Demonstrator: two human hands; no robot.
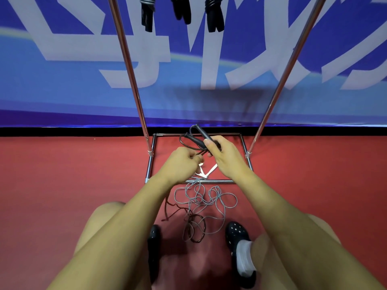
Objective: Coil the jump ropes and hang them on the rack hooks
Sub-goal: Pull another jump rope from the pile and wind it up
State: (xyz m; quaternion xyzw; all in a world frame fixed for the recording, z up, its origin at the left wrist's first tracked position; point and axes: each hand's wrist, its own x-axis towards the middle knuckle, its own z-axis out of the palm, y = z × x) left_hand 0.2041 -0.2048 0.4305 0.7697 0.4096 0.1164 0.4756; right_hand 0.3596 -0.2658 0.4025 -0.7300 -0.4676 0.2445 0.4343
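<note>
Bare knees, black clogs point(238, 233) at 6 o'clock. Loose grey rope point(206, 197) and dark rope point(193, 229) tangled on red floor point(62, 185) between feet. Right hand point(222, 152) curled round two black handles point(200, 136) at centre; left hand point(182, 162) pinches dark cord. Coiled ropes point(180, 9) hang at 12 o'clock on chrome rack point(129, 65). Advice: keep handles paired, draw even loops, clear tangle first.

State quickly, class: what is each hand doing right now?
Left hand: fingers curled, pinching the dark rope.
Right hand: gripping the two black handles.
</note>
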